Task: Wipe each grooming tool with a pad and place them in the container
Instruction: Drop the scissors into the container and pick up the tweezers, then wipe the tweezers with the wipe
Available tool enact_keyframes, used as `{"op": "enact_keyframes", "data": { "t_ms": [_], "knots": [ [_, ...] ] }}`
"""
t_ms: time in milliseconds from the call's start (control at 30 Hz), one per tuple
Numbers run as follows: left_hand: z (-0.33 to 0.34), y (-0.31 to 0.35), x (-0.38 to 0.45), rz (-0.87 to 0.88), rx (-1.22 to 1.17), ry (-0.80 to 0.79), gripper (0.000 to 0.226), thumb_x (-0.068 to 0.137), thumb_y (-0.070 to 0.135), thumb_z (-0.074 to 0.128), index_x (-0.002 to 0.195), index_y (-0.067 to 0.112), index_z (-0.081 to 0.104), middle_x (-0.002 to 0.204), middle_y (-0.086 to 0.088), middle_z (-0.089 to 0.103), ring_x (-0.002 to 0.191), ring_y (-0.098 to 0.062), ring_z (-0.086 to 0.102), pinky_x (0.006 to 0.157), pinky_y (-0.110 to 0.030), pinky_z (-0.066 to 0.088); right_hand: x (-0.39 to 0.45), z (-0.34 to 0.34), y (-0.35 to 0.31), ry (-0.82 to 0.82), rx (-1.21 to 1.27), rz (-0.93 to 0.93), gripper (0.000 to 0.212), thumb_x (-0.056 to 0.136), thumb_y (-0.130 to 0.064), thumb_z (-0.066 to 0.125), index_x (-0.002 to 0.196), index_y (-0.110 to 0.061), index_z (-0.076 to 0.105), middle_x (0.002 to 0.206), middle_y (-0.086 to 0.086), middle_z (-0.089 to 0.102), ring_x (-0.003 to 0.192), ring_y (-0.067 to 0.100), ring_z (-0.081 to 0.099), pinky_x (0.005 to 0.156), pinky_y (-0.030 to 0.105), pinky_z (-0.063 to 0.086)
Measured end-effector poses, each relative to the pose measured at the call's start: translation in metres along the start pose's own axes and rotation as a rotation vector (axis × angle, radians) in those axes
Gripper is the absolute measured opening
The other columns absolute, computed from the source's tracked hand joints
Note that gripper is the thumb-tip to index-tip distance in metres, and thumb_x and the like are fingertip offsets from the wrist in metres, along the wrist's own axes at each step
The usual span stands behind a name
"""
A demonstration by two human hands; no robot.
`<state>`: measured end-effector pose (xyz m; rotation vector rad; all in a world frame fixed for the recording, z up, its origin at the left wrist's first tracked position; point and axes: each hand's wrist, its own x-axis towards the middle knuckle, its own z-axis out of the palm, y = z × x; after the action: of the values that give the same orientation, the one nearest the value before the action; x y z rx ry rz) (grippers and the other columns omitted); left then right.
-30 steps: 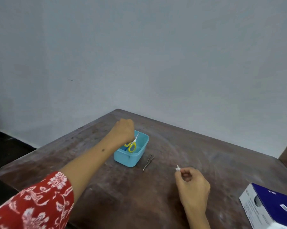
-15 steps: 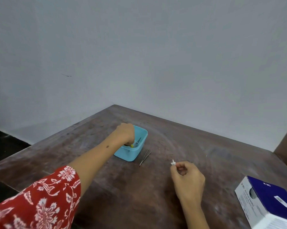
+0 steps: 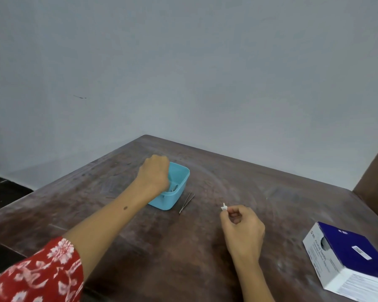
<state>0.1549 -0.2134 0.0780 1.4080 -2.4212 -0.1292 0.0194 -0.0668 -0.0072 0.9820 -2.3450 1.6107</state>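
The left hand (image 3: 156,174) covers the near-left part of the tub (image 3: 179,188); its far-right part lies open. Tweezers (image 3: 187,202) lie just beside the tub. Bare table (image 3: 270,192) separates them from the box (image 3: 347,258).

Small turquoise container (image 3: 179,188), metal tweezers (image 3: 187,202) flat just beside it, crumpled white pad (image 3: 224,207) apart.
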Motion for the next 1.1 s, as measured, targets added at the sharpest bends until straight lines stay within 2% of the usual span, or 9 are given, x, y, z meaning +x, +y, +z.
{"op": "enact_keyframes", "data": {
  "t_ms": [100,200,300,367,467,633,767,933,1100],
  "knots": [
    [-0.003,0.023,-0.029,0.135,0.043,0.187,0.009,0.084,0.003,0.048,0.087,0.007,0.055,0.097,-0.011,0.061,0.093,-0.031,0.059,0.067,-0.037,0.043,0.001,0.002,0.001,0.041,0.008,-0.018,0.008,0.074,-0.018,0.071,0.071,-0.023,0.066,0.072,-0.002,0.064,0.065,0.012,0.060,0.065,0.026,0.043],
    [0.022,0.053,-0.057,0.356,0.186,0.081,0.024,0.088,0.000,0.044,0.110,0.005,0.051,0.115,-0.013,0.056,0.107,-0.031,0.054,0.082,-0.038,0.045,0.002,0.002,0.003,0.074,0.025,-0.034,0.008,0.073,-0.016,0.073,0.071,-0.021,0.068,0.067,-0.002,0.064,0.060,0.009,0.059,0.063,0.024,0.043],
    [0.053,0.065,-0.062,0.394,0.359,-0.060,0.034,0.087,-0.008,0.044,0.121,-0.006,0.047,0.123,-0.025,0.052,0.113,-0.037,0.051,0.090,-0.041,0.045,0.003,0.001,0.001,0.052,0.103,0.021,0.009,0.073,-0.016,0.072,0.069,-0.023,0.068,0.061,-0.008,0.065,0.058,0.002,0.060,0.061,0.018,0.047],
    [0.067,0.066,-0.058,0.312,0.439,-0.086,0.033,0.089,-0.010,0.040,0.121,-0.010,0.048,0.124,-0.033,0.050,0.115,-0.042,0.050,0.091,-0.044,0.046,0.005,0.001,0.001,0.029,0.277,0.143,0.012,0.076,-0.011,0.071,0.068,-0.020,0.067,0.062,-0.005,0.066,0.058,0.006,0.062,0.057,0.015,0.050],
    [0.080,0.068,-0.052,0.219,0.434,-0.120,0.030,0.089,-0.011,0.038,0.112,-0.008,0.056,0.117,-0.030,0.056,0.108,-0.041,0.055,0.081,-0.042,0.048,0.010,0.004,0.004,0.039,0.581,0.336,0.012,0.081,0.001,0.063,0.076,-0.010,0.065,0.069,0.010,0.067,0.055,0.015,0.063,0.050,0.026,0.053],
    [0.080,0.078,-0.050,0.262,0.364,-0.134,0.021,0.088,-0.006,0.047,0.103,0.002,0.061,0.108,-0.016,0.061,0.099,-0.030,0.059,0.075,-0.035,0.050,0.014,0.008,0.006,0.036,0.722,0.388,0.015,0.081,0.005,0.064,0.078,-0.009,0.064,0.072,0.010,0.065,0.059,0.016,0.062,0.056,0.020,0.054],
    [0.071,0.083,-0.047,0.285,0.078,-0.100,0.020,0.089,-0.001,0.051,0.108,0.004,0.056,0.112,-0.013,0.057,0.104,-0.028,0.057,0.079,-0.032,0.047,0.018,0.011,0.010,0.068,0.729,0.389,0.014,0.077,0.001,0.072,0.078,-0.010,0.064,0.072,0.009,0.064,0.056,0.013,0.059,0.055,0.018,0.050],
    [0.086,0.083,-0.036,0.286,-0.604,0.154,0.020,0.085,0.002,0.055,0.102,0.008,0.064,0.097,-0.007,0.064,0.090,-0.018,0.061,0.080,-0.027,0.051,0.027,0.018,0.014,0.123,0.684,0.421,0.016,0.084,0.002,0.061,0.087,-0.013,0.068,0.078,0.005,0.071,0.064,0.010,0.067,0.070,0.025,0.055],
    [0.102,0.084,-0.035,0.164,-0.958,0.075,0.030,0.083,0.005,0.063,0.111,0.015,0.066,0.098,0.003,0.067,0.083,-0.005,0.063,0.068,-0.006,0.049,0.034,0.024,0.013,0.172,0.606,0.384,0.018,0.082,-0.001,0.063,0.087,-0.016,0.071,0.080,-0.004,0.072,0.078,0.009,0.067,0.071,0.019,0.051]
  ]
}}
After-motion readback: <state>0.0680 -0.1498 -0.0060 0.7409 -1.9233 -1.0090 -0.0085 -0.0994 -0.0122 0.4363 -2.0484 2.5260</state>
